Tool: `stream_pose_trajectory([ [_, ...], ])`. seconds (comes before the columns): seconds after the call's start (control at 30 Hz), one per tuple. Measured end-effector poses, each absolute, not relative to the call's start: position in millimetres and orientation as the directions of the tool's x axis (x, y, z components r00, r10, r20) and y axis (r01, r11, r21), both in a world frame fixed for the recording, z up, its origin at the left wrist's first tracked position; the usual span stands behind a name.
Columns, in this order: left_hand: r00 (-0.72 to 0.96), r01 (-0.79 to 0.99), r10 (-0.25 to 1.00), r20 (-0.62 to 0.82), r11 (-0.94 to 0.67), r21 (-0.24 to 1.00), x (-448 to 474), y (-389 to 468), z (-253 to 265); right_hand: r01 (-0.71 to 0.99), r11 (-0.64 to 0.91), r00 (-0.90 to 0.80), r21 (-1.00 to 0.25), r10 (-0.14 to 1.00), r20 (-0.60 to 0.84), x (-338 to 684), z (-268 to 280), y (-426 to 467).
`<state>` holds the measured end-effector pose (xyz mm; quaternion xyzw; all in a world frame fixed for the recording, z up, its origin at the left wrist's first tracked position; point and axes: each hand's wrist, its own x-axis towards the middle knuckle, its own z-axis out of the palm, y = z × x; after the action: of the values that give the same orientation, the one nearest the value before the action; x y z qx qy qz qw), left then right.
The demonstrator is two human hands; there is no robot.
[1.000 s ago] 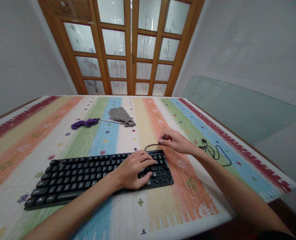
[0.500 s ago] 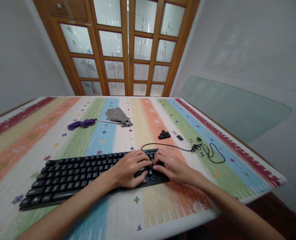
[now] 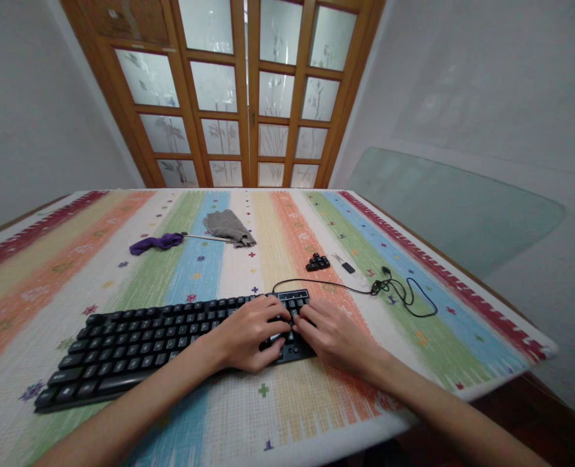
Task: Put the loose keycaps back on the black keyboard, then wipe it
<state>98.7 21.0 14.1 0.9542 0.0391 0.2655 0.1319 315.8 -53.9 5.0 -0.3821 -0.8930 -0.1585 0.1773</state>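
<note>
A black computer keyboard [image 3: 161, 344] lies slantwise across the striped cloth. My left hand [image 3: 253, 331] rests over its right part, fingers curled down against the keys, with the thumb set apart nearer the front edge. From the right, my right hand [image 3: 328, 331] reaches to the number pad. Its thumb and fingertips are drawn together at the keys, and anything small between them is hidden. Behind the keyboard sits a small pile of loose black keycaps [image 3: 317, 262]. Beside the pile lies a small tool with a black handle and wire loops [image 3: 348, 267].
The keyboard's black cable [image 3: 404, 295] runs right and ends in a loose tangle. Farther back lie a grey cloth [image 3: 229, 227], a thin stick [image 3: 207, 238] and a purple cloth [image 3: 157, 243]. A striped tablecloth [image 3: 389, 363] covers the table; wooden glass doors [image 3: 248, 117] stand behind.
My right hand has shifted slightly on the number pad, its fingers now closer together and uncovering the strip at the keyboard's top right. My left hand stays nearly in place.
</note>
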Motion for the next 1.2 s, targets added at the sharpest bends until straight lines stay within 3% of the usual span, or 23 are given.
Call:
stream_pose_trajectory([
  [0.13,0.857,0.006,0.144,0.495,-0.963,0.27,99.6,22.6,13.7,0.712,0.655,-0.694,0.254,0.599,0.399,314.3,9.0,-58.2],
  [0.57,0.85,0.056,0.21,0.484,-0.948,0.312,99.7,21.5,12.4,0.72,0.666,-0.678,0.196,0.612,0.407,321.0,8.6,-53.6],
  [0.8,0.839,0.043,0.202,0.505,-0.95,0.308,100.0,21.5,11.5,0.68,0.693,-0.725,0.239,0.588,0.358,322.2,9.9,-53.1],
  [1.2,0.837,0.04,0.212,0.505,-0.943,0.33,100.3,21.3,12.6,0.745,0.665,-0.617,0.037,0.667,0.418,320.9,18.4,-54.3],
])
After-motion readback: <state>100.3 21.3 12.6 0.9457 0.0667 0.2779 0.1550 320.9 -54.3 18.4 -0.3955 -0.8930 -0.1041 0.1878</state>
